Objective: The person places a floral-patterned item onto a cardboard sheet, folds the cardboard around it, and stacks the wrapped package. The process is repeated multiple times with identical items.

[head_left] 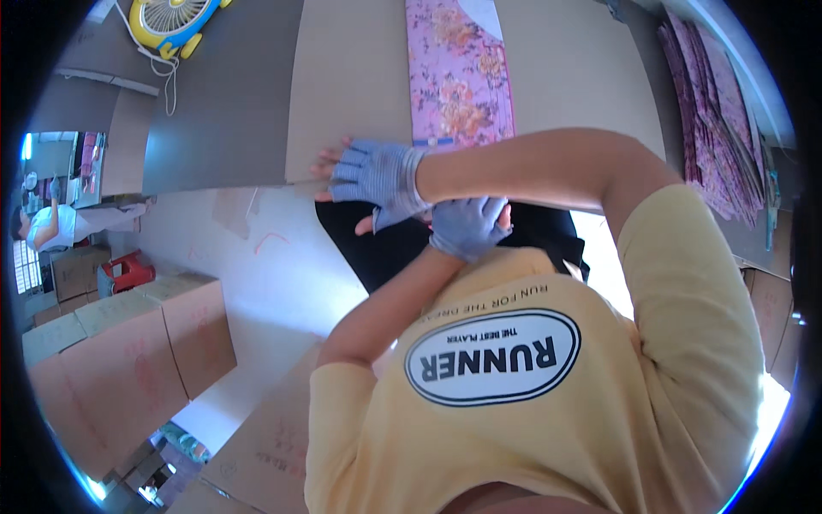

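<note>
My right arm reaches across to the left over my left arm. The right hand [377,178], in a grey-blue fingerless glove, has its fingers stretched out over the near edge of the cardboard-covered table [351,94]. Below the right forearm, close to my body, my left hand [469,228] wears a matching glove with its fingers curled. What it holds, if anything, is hidden; a small reddish bit shows beside it. A long pink floral sheet [458,77] with a white curved corner lies flat on the table, its near end hidden by my forearm. A blue strip [432,141] crosses it.
A stack of pink floral sheets [711,120] stands at the right. At the far left is a yellow and blue fan [171,21] with a white cord. Cardboard boxes [128,368] and a red stool [127,272] stand on the left. Another person [60,224] works farther left.
</note>
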{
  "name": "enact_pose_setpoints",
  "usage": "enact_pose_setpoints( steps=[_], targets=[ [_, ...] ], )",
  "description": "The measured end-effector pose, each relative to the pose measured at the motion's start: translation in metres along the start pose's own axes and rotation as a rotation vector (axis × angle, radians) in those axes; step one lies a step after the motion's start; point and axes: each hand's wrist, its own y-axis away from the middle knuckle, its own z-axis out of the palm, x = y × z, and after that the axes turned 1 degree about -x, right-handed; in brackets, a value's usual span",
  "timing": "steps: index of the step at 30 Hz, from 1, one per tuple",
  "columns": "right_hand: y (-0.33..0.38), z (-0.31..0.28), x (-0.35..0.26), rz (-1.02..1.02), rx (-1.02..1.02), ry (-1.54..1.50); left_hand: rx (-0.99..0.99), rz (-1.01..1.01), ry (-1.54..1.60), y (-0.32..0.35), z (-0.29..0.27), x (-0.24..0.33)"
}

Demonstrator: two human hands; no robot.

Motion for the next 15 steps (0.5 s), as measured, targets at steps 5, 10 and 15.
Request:
enact_pose_setpoints(
  steps=[5,10,15],
  targets=[
    [-0.003,-0.014,0.018,0.273,-0.034,0.049,-0.026,0.067,0.023,-0.016,-0.003,-0.003],
    [-0.021,-0.024,0.124,0.576,0.028,0.261,-0.13,0.073,0.031,-0.048,-0.014,0.003],
    [-0.045,-0.032,0.243,0.754,0.242,0.365,-0.225,-0.003,0.132,-0.097,-0.009,-0.042]
  ],
)
